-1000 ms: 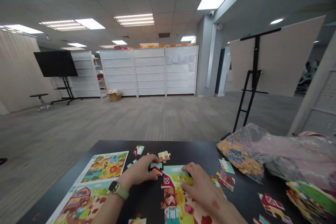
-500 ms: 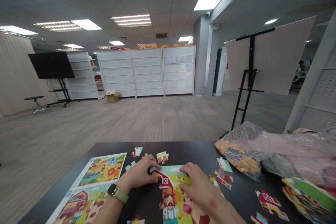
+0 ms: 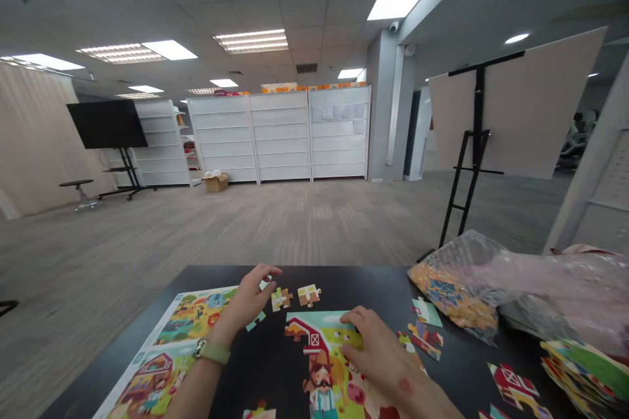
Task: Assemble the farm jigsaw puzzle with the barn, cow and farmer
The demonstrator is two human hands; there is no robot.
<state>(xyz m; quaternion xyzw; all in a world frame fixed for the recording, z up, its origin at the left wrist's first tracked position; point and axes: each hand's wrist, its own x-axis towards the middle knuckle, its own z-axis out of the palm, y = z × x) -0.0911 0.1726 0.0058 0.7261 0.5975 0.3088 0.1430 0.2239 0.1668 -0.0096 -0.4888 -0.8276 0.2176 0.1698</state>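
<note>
My left hand, with a watch on its wrist, reaches over a small puzzle piece at the table's far side. Its fingers are apart, and they partly cover that piece. Two tan and green pieces, a left one and a right one, lie just to its right. My right hand rests on the partly joined farm puzzle, thumb and fingers spread along its right side. A red barn roof, a farmer and a cow show on the puzzle; my right hand hides some of it.
A printed picture sheet lies at the left of the dark table. Loose pieces lie to the right. A plastic bag of pieces and a colourful stack stand at the right edge. Beyond is an easel board.
My left hand has left the puzzle's upper left corner and moved left and away, over a loose piece. My right hand stays on the puzzle. The view has shifted slightly.
</note>
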